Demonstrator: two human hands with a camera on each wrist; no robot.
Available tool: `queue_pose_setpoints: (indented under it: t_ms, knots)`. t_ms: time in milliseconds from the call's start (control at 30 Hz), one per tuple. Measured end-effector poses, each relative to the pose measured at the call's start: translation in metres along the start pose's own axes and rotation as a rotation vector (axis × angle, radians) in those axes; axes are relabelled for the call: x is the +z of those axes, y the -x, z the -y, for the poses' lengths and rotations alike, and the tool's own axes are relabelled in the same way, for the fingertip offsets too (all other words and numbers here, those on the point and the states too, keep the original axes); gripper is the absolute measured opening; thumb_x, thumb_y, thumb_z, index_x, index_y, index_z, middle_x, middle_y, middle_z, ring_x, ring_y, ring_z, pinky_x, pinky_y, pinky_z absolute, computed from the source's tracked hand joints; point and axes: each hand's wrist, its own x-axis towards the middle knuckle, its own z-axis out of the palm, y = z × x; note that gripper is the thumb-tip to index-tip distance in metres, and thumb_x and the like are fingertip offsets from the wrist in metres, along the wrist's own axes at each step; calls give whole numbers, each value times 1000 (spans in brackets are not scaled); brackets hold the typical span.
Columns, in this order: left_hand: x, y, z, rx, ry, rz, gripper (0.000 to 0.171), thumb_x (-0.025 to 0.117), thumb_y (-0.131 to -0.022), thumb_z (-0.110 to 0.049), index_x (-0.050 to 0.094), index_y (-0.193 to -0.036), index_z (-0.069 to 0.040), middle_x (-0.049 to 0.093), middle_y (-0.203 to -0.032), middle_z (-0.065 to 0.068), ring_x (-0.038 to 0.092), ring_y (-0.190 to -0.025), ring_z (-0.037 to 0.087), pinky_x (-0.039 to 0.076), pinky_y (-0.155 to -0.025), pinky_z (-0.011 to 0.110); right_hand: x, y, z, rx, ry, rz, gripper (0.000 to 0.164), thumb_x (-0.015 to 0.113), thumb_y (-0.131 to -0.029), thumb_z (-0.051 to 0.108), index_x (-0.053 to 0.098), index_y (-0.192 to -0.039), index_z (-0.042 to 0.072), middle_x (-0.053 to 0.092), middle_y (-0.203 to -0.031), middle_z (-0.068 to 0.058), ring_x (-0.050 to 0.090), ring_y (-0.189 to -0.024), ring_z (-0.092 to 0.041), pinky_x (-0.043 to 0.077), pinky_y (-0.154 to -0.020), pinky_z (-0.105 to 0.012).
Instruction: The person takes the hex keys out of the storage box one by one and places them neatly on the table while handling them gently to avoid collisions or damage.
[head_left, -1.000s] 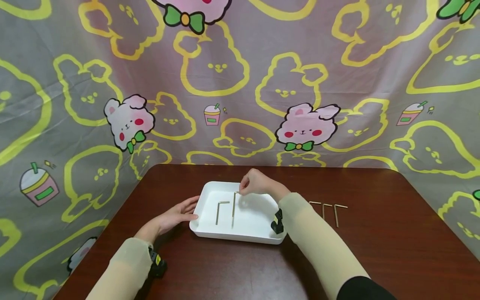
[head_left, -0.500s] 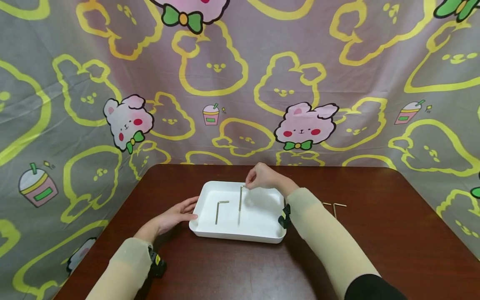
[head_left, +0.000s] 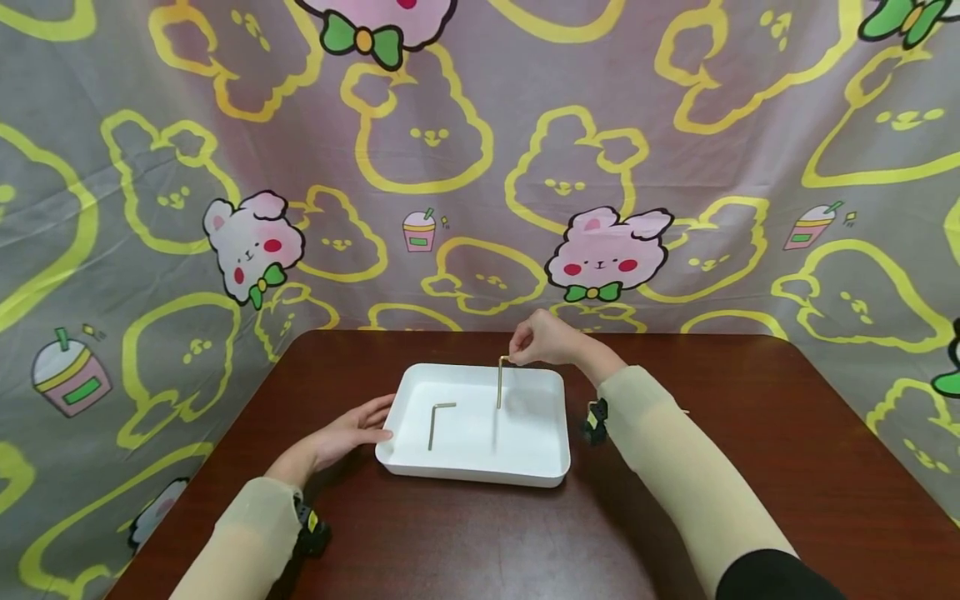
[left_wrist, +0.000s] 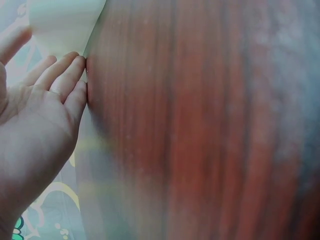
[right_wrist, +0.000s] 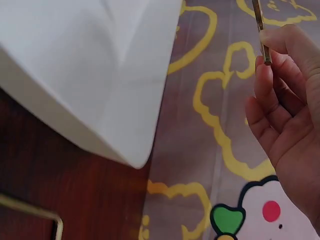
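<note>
My right hand (head_left: 546,337) pinches the short arm of a brass-coloured hex key (head_left: 500,387) between thumb and fingertips. Its long arm hangs down over the far right part of a white tray (head_left: 480,477). The right wrist view shows the key's end (right_wrist: 267,60) poking out past the thumb. Inside the tray, towards the left, lies a second hex key (head_left: 432,427). My left hand (head_left: 341,437) touches the tray's left side, thumb at the rim. Its fingers (left_wrist: 65,82) look extended in the left wrist view.
The tray sits on a dark red-brown wooden table (head_left: 480,550). Another L-shaped key (right_wrist: 56,217) lies on the table beside the tray in the right wrist view. A cartoon-printed curtain (head_left: 465,167) hangs behind the table. My right sleeve (head_left: 675,442) covers part of the table.
My right hand has moved right and away from me, raising the hex key higher above the tray. The right sleeve now hides nearly all of the keys on the table. My left hand stays put.
</note>
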Motion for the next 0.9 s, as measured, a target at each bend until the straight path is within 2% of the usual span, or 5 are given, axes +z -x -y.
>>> queue_pose_setpoints:
  t_ms: [200,400,667,900]
  knots:
    - [0,1,0,2,8,-4,77,65,-93,-18,20,-154,-3,26,-155,22,22,-143,36,15,-112,57,-15,10,-3,24,20,5,8,77,-81,7,73,-75,5,64,-69,1,54,-61,-15,46,-59,-29]
    - [0,2,-1,16,13,2,77,64,-93,-16,19,-154,-2,26,-155,23,23,-143,36,17,-112,56,-31,25,-5,31,33,-17,9,78,-81,8,72,-74,8,63,-70,0,54,-63,-16,46,-58,-29]
    - [0,1,-2,5,0,3,78,65,-93,-18,19,-154,-2,25,-155,23,21,-143,37,16,-112,57,-53,53,-10,-26,72,-25,13,77,-80,6,70,-70,11,61,-67,3,53,-62,-15,46,-57,-28]
    - [0,1,-2,-1,-2,1,77,64,-94,-19,18,-154,-3,26,-155,23,22,-143,37,15,-111,59,-69,78,-18,-1,91,-43,13,77,-79,5,70,-69,12,62,-67,4,54,-62,-15,47,-57,-27]
